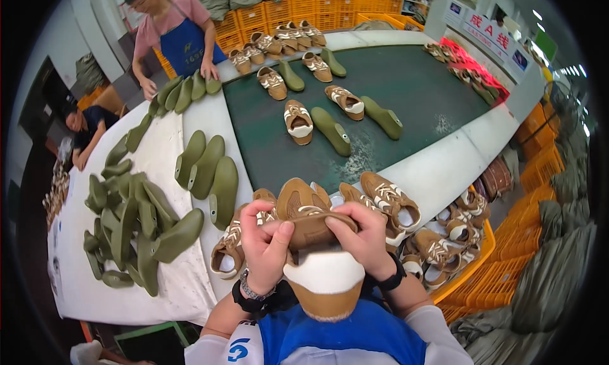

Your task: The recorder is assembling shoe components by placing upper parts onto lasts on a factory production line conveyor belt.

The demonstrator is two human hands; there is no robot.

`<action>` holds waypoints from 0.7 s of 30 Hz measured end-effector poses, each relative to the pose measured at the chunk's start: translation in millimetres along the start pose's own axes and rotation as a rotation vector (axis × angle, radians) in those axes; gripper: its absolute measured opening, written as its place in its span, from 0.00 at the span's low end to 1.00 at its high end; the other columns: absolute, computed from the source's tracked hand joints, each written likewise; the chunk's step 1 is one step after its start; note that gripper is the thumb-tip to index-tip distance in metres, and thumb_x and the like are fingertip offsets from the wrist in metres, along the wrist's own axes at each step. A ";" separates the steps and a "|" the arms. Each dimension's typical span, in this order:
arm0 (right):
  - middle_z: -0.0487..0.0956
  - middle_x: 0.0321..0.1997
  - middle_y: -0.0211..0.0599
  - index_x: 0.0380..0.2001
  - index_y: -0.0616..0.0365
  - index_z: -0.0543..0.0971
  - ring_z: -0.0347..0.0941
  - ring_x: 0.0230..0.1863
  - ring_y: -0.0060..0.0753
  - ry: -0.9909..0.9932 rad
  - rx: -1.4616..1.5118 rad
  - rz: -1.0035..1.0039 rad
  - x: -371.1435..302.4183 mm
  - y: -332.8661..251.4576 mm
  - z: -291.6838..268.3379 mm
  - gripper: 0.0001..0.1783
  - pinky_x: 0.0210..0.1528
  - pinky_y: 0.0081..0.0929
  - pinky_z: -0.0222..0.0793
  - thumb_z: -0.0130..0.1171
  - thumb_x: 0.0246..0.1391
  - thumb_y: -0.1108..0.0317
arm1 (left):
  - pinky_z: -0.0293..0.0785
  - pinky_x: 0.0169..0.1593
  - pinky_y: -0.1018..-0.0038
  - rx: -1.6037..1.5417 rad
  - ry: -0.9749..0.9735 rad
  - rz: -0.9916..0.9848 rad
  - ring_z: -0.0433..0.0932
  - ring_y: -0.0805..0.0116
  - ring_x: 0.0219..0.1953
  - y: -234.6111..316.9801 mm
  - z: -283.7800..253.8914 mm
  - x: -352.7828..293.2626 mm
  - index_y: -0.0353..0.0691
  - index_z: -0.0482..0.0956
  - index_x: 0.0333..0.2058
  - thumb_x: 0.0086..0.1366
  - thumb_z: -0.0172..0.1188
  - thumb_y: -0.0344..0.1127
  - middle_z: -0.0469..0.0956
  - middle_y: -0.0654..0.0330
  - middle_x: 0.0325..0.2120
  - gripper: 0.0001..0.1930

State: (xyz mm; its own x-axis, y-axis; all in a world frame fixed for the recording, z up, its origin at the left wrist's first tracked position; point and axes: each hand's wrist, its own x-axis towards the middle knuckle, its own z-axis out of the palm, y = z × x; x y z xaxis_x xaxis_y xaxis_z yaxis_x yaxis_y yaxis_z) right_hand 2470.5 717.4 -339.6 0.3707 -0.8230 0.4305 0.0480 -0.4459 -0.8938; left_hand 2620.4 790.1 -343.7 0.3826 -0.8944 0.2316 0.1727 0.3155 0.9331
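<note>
Close in front of my body I hold a brown shoe upper [323, 270] with a white heel patch, its heel end toward me. My left hand [264, 241] grips it on one side, the thumb pressed on a bent brown flap, which looks like the tongue. From the other side my right hand [366, 237] pinches the same flap, thumb on top. The shoe's inside is mostly hidden. Beside my right hand, on the table edge, sits a brown shoe with white stripes [391, 200]. Another brown shoe [228, 249] lies by my left wrist.
Green shoe lasts [143, 219] are heaped on the white table at left, with several more [223, 193] in a row. Shoes [298, 120] and lasts [331, 131] stand in pairs on the dark green belt [412, 79]. An orange crate [485, 247] of shoes is at right. A co-worker [184, 35] handles lasts far left.
</note>
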 end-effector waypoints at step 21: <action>0.77 0.27 0.31 0.30 0.66 0.76 0.70 0.28 0.16 -0.024 0.136 0.162 -7.7 -9.5 0.4 0.06 0.30 0.15 0.65 0.58 0.51 0.73 | 0.59 0.27 0.86 -0.043 -0.086 -0.045 0.65 0.85 0.22 9.7 -3.0 -4.3 0.36 0.57 0.47 0.64 0.52 0.29 0.71 0.67 0.17 0.16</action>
State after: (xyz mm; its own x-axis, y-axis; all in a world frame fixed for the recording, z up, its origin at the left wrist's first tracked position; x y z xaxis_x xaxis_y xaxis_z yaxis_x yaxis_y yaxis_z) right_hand 2467.6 728.0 -334.4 0.4055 -0.8708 0.2781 0.1104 -0.2554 -0.9605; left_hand 2623.2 798.0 -336.6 0.2947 -0.9313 0.2141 0.2274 0.2859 0.9309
